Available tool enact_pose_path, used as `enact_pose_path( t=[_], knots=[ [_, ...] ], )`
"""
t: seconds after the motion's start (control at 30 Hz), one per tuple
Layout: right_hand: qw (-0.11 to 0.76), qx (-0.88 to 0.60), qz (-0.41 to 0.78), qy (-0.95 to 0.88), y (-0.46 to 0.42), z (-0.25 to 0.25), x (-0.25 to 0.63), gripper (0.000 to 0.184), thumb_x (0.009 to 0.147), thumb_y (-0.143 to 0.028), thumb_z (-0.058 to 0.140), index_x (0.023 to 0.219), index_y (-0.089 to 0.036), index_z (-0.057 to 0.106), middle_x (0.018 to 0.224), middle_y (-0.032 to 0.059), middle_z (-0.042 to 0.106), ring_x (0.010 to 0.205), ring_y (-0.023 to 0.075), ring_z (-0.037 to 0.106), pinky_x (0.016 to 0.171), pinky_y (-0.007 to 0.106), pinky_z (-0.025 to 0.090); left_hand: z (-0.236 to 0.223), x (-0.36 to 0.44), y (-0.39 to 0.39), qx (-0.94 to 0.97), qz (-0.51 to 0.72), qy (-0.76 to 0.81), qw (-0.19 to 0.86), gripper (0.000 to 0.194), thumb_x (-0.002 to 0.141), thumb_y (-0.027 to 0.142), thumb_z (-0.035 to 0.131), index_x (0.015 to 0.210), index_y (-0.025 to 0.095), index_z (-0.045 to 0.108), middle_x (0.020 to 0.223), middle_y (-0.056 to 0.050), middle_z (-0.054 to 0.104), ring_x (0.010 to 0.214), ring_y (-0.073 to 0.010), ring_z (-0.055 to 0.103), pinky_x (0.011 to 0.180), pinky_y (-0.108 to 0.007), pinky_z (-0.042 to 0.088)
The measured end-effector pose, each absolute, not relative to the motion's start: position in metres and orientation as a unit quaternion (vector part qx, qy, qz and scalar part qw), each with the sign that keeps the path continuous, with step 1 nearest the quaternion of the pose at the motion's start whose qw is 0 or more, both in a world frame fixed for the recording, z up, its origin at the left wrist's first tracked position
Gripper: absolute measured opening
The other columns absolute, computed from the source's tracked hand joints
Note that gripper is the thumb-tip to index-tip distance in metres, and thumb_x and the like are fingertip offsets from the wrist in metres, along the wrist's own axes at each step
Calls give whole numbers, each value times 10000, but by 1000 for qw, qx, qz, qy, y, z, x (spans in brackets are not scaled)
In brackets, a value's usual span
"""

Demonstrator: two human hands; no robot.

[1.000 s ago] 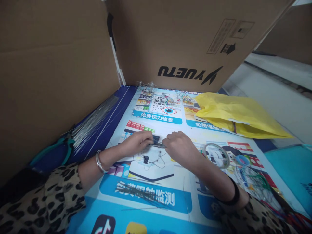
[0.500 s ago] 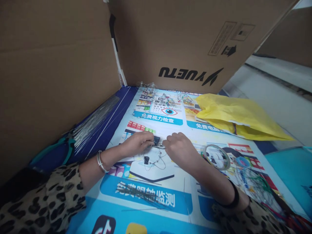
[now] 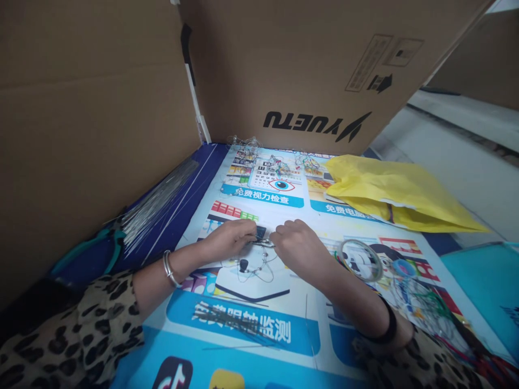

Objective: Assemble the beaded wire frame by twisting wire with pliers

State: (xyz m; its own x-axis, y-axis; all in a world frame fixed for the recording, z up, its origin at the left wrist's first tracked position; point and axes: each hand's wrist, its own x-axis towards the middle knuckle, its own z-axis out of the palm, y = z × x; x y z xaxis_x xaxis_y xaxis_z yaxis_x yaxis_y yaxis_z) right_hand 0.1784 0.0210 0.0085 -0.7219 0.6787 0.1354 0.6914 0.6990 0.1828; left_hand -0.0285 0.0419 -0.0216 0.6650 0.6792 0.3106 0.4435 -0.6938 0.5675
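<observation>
My left hand (image 3: 233, 237) is closed in a pinch on one end of a short silvery wire bundle (image 3: 264, 243). Opposite it, my right hand (image 3: 298, 248) makes a fist around the other end, its fingertips turned out of sight. The bundle stretches between the two hands, just above the printed sheet. Below it hangs or lies a thin wire loop (image 3: 263, 278) with small beads along it; which of the two I cannot tell.
Straight wires (image 3: 158, 205) and a turquoise-handled tool (image 3: 93, 251) lie at the left. Dark wire pieces (image 3: 239, 324) are in front. At the right are a tape roll (image 3: 360, 260), tangled coloured wires (image 3: 430, 305) and a yellow bag (image 3: 397, 189). Cardboard walls (image 3: 284, 65) stand behind.
Both hands keep their grip on the silvery wire bundle in nearly the same place. The beaded loop below has shifted very slightly.
</observation>
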Motion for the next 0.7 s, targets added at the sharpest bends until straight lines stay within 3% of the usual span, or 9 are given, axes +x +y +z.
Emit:
enact_pose_path(
  t=[0.47,0.7],
  knots=[
    [6,-377,-101,-921,20,12,177,155,804,-102,480,703,-190,558,687,26,590,624,161,449,596,320,189,-19,-27,40,897,252,297,208,162,818,65,399,724,161,489,666,17,493,621,-104,447,571,-210,334],
    [-3,-400,-107,-910,21,10,185,100,785,-135,520,714,-185,568,722,29,597,699,174,492,633,312,226,-19,-30,44,854,270,336,292,152,855,117,425,754,154,532,730,1,557,682,-102,498,638,-213,384]
  ],
)
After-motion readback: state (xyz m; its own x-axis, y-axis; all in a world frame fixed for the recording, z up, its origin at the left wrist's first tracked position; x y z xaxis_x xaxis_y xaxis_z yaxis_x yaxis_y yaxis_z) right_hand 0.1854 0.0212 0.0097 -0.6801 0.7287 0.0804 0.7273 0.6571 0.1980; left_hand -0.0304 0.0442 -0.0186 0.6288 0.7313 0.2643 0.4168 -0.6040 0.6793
